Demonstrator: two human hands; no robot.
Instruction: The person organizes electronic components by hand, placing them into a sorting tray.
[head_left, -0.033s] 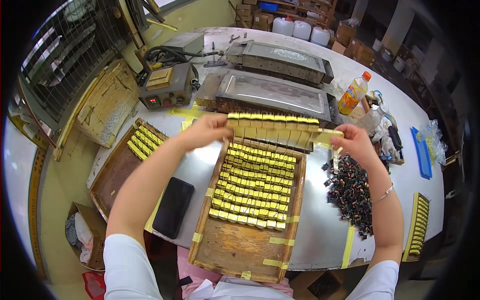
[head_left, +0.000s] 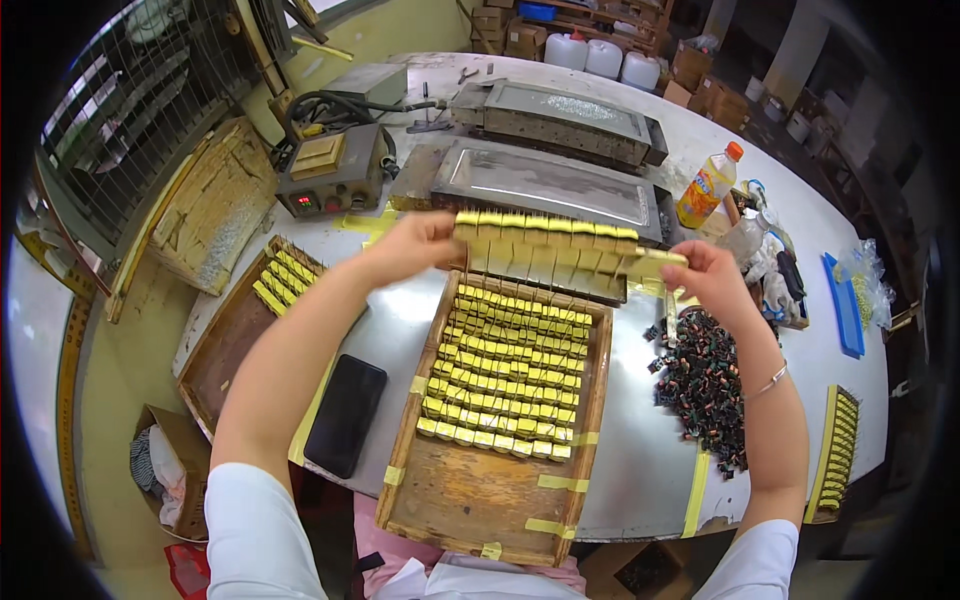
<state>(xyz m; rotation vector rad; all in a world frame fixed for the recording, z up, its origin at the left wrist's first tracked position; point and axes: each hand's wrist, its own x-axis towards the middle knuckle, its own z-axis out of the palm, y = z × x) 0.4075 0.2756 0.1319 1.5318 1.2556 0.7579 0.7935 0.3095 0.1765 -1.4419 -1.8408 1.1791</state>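
A long row of yellow-taped parts [head_left: 548, 232] hangs level between both hands, held up over the far end of the wooden tray [head_left: 592, 400]. The left hand [head_left: 415, 245] has its fingers closed around the row's left end, and the right hand [head_left: 715, 280] pinches the right end, fingers curled tight on it, a thin bracelet on that wrist. Right below the fingers, the tray holds packed rows of the same yellow pieces [head_left: 505, 375], its near end bare wood with strips of yellow tape. Just under the right hand's fingers lies a heap of small dark components [head_left: 705, 385]. Beyond the fingertips sit two grey metal moulds [head_left: 550, 180], one behind the other. Past the right fingers stands an orange drink bottle [head_left: 708, 187]. Out beyond the left fingers there's a small box unit with a red display [head_left: 330, 180], and nearer, a second wooden tray [head_left: 235, 340] with a few yellow pieces. A black phone [head_left: 345, 415] lies beside the left forearm
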